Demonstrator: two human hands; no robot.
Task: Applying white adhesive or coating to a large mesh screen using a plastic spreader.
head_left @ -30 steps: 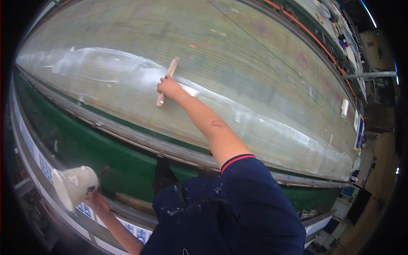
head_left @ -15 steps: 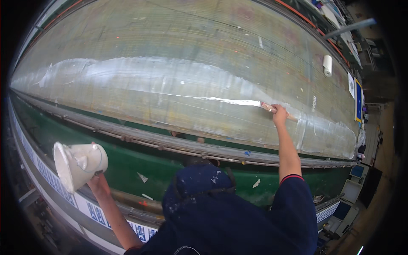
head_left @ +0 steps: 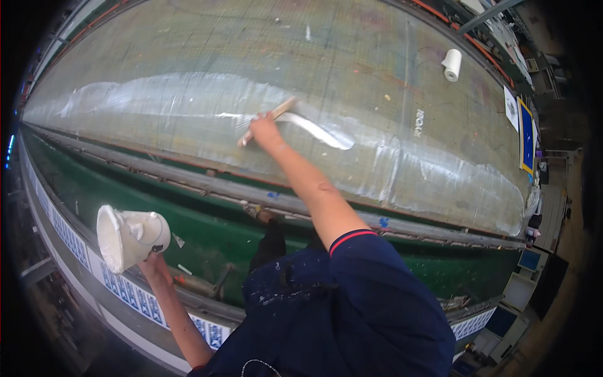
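My right hand (head_left: pixel 265 131) grips a flat wooden spreader (head_left: pixel 284 107) against the long pale board (head_left: pixel 352 69), with a thick white streak of paste (head_left: pixel 323 135) just right of it. A thin whitish band runs along the board's near part. Down at the lower left, my left hand (head_left: pixel 152 265) is closed on a white bucket (head_left: pixel 129 236), held tilted over the green lower strip below the board, its rim and sides coated white.
A white roll (head_left: pixel 451 65) lies on the board's far right part, and a blue yellow-edged panel (head_left: pixel 527 137) at its right end. A metal rail (head_left: pixel 176 176) borders the near edge. Printed sheets (head_left: pixel 130 294) line the outer ledge. A metal beam (head_left: pixel 487 14) crosses at top right.
Half a second ago my right hand was farther right; it has swept left with the spreader, and the white streak's shape differs. The bucket stays in my left hand, shifted slightly in view.
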